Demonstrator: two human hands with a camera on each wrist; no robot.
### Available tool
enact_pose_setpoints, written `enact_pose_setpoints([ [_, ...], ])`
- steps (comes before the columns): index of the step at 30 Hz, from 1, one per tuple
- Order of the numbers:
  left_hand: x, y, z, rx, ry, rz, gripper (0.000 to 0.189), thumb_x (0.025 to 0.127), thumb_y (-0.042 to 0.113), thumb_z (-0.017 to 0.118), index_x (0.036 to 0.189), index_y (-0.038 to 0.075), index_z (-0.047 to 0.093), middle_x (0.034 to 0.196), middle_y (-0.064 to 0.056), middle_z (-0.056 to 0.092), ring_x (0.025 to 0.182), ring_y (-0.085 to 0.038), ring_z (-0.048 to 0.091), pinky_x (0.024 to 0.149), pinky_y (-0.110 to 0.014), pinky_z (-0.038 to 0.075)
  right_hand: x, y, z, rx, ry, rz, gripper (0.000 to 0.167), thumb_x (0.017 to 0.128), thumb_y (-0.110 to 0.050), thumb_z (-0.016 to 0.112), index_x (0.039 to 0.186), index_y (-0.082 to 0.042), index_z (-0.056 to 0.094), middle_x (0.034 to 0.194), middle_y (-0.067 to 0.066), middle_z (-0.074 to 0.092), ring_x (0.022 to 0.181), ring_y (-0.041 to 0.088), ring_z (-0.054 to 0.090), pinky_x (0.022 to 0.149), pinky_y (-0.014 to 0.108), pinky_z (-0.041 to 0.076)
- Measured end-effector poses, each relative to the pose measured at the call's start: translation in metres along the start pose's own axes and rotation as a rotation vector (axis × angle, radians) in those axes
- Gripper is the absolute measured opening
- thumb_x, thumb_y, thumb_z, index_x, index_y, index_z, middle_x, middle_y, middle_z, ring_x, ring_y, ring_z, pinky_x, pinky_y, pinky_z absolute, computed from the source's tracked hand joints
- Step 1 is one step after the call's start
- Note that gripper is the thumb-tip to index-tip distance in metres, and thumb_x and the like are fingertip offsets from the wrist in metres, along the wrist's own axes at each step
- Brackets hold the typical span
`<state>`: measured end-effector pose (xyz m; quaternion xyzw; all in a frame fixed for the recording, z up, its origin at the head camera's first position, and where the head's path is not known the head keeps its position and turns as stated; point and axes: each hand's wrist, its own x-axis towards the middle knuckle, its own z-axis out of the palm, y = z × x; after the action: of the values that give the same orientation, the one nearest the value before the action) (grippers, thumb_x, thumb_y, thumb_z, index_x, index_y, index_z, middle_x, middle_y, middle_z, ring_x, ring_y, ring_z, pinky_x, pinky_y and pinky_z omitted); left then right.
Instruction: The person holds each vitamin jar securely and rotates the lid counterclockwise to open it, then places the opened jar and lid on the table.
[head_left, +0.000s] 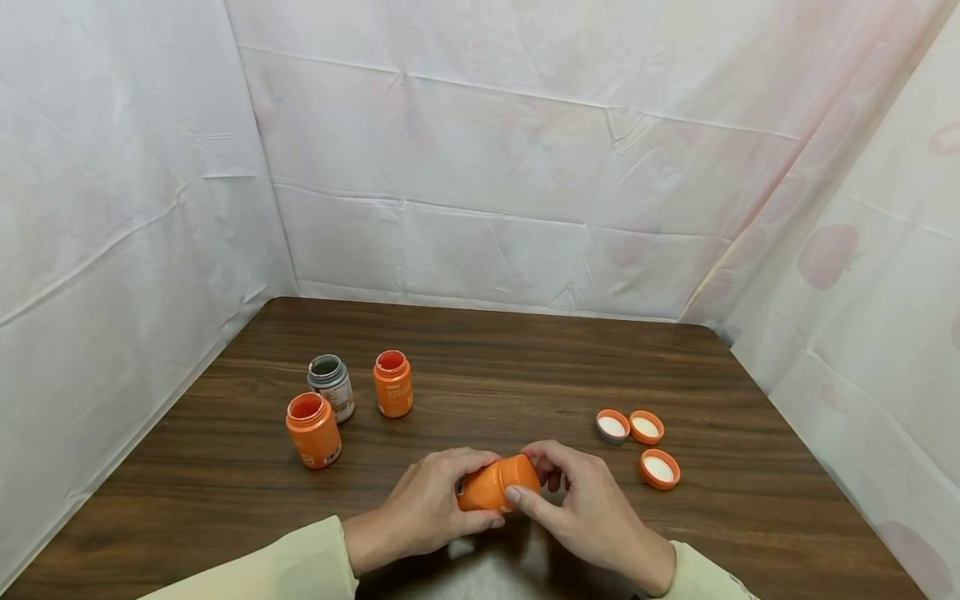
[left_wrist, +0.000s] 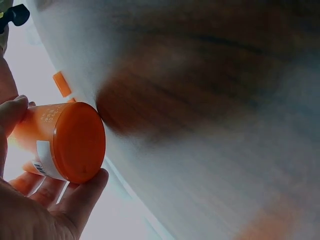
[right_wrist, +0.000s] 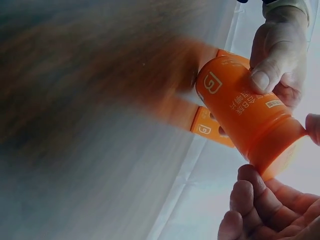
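Observation:
Low over the front of the table, an orange pill bottle lies tilted on its side between both hands, its orange cap pointing right. My left hand grips the bottle's body, thumb and fingers on opposite sides. With fingertips and thumb, my right hand pinches the cap. In the left wrist view the bottle's round base faces the camera, a white barcode label beside it. White lettering shows on the body in the right wrist view, where the cap sits on the neck.
To the left stand two uncapped orange bottles, one nearer and one farther, plus a grey uncapped bottle. On the right, two orange caps and a grey-rimmed cap lie insides up. White sheeting surrounds the dark wooden table.

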<state>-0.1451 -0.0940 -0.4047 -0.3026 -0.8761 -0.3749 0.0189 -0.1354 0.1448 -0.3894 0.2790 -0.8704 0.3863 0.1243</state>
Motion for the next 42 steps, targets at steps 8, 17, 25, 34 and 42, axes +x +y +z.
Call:
enact_pose_setpoints([
  [8, 0.000, 0.000, 0.000, 0.025, -0.012, -0.002, 0.051, 0.081, 0.037, 0.089, 0.127, 0.028, 0.068, 0.114, 0.014, 0.068, 0.089, -0.001, 0.059, 0.075, -0.025, 0.050, 0.001, 0.001, 0.001, 0.007, 0.004, -0.012, 0.030, 0.089, -0.038, 0.082, 0.111, -0.022, 0.069, 0.083, -0.019, 0.062, 0.072, 0.011, 0.061, 0.064, 0.028, 0.051],
  [17, 0.000, -0.002, 0.000, 0.007, -0.009, 0.023, 0.049, 0.081, 0.034, 0.090, 0.125, 0.028, 0.068, 0.106, 0.015, 0.067, 0.083, 0.000, 0.059, 0.071, -0.023, 0.050, 0.001, 0.002, -0.002, -0.005, -0.008, -0.066, 0.035, 0.089, -0.034, 0.082, 0.117, -0.019, 0.068, 0.091, -0.018, 0.064, 0.078, 0.008, 0.061, 0.068, 0.027, 0.051],
  [25, 0.000, -0.004, 0.000, -0.014, -0.011, 0.026, 0.049, 0.082, 0.033, 0.089, 0.126, 0.029, 0.068, 0.106, 0.016, 0.067, 0.083, 0.000, 0.059, 0.072, -0.023, 0.050, 0.000, 0.004, -0.005, 0.001, -0.029, -0.128, 0.042, 0.089, -0.034, 0.082, 0.126, -0.023, 0.066, 0.101, -0.018, 0.063, 0.087, 0.005, 0.061, 0.073, 0.027, 0.052],
  [34, 0.000, -0.005, 0.000, -0.026, -0.011, 0.039, 0.050, 0.082, 0.032, 0.089, 0.127, 0.029, 0.067, 0.108, 0.015, 0.067, 0.084, -0.001, 0.059, 0.073, -0.023, 0.050, 0.003, 0.006, -0.011, 0.052, -0.073, -0.244, 0.052, 0.089, -0.022, 0.083, 0.135, -0.020, 0.061, 0.120, -0.007, 0.066, 0.103, 0.011, 0.063, 0.085, 0.032, 0.056],
  [42, -0.001, -0.005, -0.001, -0.029, -0.014, 0.045, 0.051, 0.082, 0.033, 0.089, 0.129, 0.030, 0.067, 0.107, 0.016, 0.067, 0.084, 0.000, 0.059, 0.072, -0.023, 0.050, 0.004, 0.006, -0.014, 0.052, -0.110, -0.305, 0.058, 0.087, -0.014, 0.084, 0.138, -0.018, 0.059, 0.129, -0.004, 0.064, 0.115, 0.015, 0.060, 0.094, 0.034, 0.052],
])
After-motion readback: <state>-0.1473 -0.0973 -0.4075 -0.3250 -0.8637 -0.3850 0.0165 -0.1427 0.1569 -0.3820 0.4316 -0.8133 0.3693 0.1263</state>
